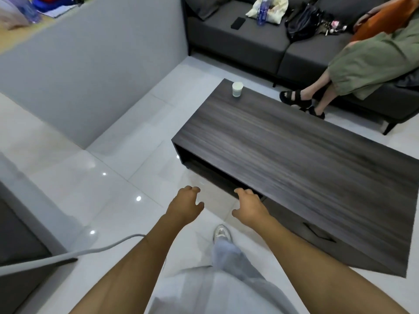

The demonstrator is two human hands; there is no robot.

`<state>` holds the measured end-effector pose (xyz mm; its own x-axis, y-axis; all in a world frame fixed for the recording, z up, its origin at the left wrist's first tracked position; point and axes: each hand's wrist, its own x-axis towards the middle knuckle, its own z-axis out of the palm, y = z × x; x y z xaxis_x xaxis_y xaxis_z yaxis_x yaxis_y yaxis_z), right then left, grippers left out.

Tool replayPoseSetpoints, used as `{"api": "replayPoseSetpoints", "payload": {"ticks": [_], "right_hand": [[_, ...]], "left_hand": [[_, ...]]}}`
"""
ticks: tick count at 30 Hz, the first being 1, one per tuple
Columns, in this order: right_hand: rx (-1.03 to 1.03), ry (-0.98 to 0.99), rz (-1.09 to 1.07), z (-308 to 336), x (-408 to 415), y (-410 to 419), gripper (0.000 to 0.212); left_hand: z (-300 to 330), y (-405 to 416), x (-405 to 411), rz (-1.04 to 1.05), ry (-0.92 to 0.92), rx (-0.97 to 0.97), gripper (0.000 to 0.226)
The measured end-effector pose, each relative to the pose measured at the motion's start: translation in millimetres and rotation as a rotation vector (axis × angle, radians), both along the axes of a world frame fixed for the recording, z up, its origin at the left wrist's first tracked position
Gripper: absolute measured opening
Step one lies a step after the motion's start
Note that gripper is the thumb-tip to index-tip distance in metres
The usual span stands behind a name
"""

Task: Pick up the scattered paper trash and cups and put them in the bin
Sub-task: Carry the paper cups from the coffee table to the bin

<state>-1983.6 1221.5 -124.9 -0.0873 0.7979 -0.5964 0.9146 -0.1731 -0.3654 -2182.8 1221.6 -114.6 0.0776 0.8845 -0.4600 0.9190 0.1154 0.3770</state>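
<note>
Left hand (184, 206) and right hand (248, 206), fingers loosely curled, holding nothing, extended over the floor (113, 177). White cup (237, 89) stands upright at 12 o'clock on the coffee table's (306, 155) far corner.

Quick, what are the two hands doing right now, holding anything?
Left hand: open, fingers loosely curled, holding nothing.
Right hand: open, fingers loosely curled, holding nothing.

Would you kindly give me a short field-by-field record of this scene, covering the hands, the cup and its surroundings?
left hand: empty, fingers loosely curled
right hand: empty, near the table's front edge
cup: upright on the far corner of the coffee table
bin: not in view
sofa: holds a bottle, phone and black bag
</note>
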Motion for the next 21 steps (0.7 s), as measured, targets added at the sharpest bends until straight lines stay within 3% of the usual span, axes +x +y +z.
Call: {"api": "replayPoseSetpoints", "payload": {"ticks": [5, 12, 21], "right_hand": [[-0.003, 0.016, -0.037, 7.3, -18.0, 107.2, 0.058], [-0.037, 0.026, -0.096, 4.8, -47.6, 241.6, 0.066], [-0.053, -0.005, -0.255, -11.9, -86.8, 381.5, 0.066]], "left_hand": [[8.7, 108.1, -14.6, -0.001, -0.027, 0.015, 0.049], [2.4, 247.2, -42.7, -0.068, -0.048, -0.007, 0.042], [-17.1, 432.1, -71.6, -0.297, 0.004, -0.082, 0.051]]}}
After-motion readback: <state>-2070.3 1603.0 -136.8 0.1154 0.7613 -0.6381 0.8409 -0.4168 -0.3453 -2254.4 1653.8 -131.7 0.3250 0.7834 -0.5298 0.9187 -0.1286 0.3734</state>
